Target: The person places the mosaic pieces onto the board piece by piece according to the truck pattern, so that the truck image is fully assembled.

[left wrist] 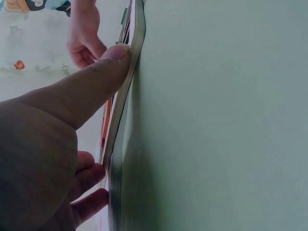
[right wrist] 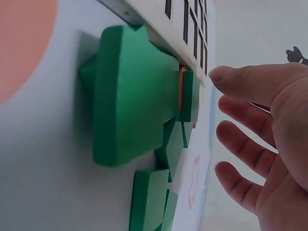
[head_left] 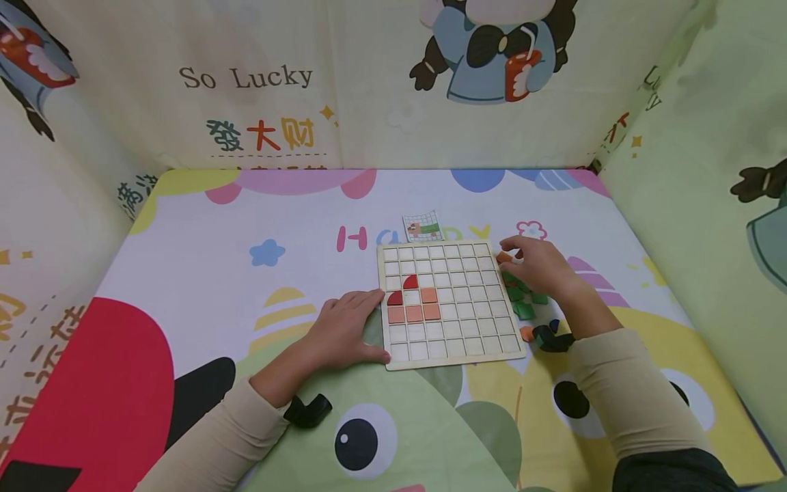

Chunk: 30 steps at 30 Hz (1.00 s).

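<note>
Left hand (head_left: pixel 344 328) has its fingers loosely spread, touching the wooden grid board (head_left: pixel 462 294) just right of them. Right hand's (head_left: pixel 542 265) got half-open fingers, nothing gripped, green tiles (head_left: pixel 523 311) right by them.

In the left wrist view, we observe a bare left hand (left wrist: pixel 50 137) at the left, its palm close to the lens. We note the straight thumb (left wrist: pixel 94 82), its tip against the edge of a thin, beige, flat board (left wrist: pixel 117 115) seen nearly edge-on. Below the thumb, we count three fingertips (left wrist: pixel 95 177) beside the board; we cannot confirm contact there. We find a flat orange piece (left wrist: pixel 106 115) on the board's face. Beyond, we locate a bare right hand (left wrist: pixel 86 36), fingers bent downward. At right, we identify a smooth, pale green table surface (left wrist: pixel 221 115).
</note>
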Tool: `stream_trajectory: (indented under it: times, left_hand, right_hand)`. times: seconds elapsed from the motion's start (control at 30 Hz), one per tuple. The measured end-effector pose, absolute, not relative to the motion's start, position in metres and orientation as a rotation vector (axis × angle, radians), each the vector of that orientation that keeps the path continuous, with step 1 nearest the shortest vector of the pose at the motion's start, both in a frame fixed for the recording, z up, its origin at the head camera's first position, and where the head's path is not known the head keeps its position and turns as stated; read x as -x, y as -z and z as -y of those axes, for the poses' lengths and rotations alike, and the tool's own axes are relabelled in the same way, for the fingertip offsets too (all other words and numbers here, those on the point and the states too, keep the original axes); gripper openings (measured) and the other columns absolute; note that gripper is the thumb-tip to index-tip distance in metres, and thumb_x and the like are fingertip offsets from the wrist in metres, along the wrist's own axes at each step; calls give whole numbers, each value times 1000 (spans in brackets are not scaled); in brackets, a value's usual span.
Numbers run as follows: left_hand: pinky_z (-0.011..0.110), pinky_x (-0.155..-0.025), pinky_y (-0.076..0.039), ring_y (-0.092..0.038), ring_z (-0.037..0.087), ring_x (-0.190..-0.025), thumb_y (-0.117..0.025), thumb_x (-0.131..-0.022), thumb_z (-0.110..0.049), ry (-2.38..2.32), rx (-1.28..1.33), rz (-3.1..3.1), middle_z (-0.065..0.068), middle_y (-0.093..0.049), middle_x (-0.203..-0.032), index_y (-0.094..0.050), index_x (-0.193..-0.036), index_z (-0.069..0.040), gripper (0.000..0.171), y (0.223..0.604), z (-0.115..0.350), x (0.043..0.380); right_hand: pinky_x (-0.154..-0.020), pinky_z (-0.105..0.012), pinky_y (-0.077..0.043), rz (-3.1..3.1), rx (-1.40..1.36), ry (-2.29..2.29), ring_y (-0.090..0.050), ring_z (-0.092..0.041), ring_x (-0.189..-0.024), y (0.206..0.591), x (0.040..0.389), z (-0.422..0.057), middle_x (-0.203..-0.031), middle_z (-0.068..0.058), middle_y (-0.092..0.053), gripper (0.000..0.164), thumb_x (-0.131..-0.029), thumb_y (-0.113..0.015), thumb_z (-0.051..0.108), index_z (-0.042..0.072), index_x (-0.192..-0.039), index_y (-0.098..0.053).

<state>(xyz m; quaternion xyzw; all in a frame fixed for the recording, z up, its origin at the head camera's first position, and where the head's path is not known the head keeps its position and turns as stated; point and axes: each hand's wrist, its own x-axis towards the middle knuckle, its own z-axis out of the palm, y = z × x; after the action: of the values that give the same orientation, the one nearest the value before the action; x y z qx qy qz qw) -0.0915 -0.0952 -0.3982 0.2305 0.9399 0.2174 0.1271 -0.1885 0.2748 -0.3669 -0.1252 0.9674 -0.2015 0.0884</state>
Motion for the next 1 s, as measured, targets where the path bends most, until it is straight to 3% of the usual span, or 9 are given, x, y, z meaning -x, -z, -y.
stream_trajectory:
  times: [0.53,1.0]
  left_hand:
    - [55,-104,-31,-36,28,-140,-83,-73,-56,-631,-674,-2734,6,-41,-155,-35,-156,-11,106,399,96,91]
    - [56,-105,-31,-36,28,-140,-82,-74,-57,-633,-687,-2741,7,-41,-155,-35,-156,-10,106,399,97,91]
  right_hand:
    - [-88,-56,-47,-2881,287,567,-59,-42,-113,374,195,-277,-129,-23,-61,44,-101,-60,23,-3,-136,-55]
    - [-91,-57,-46,-2879,253,531,-59,-41,-112,376,197,-274,-120,-22,-66,43,-100,-63,21,-5,-133,-56]
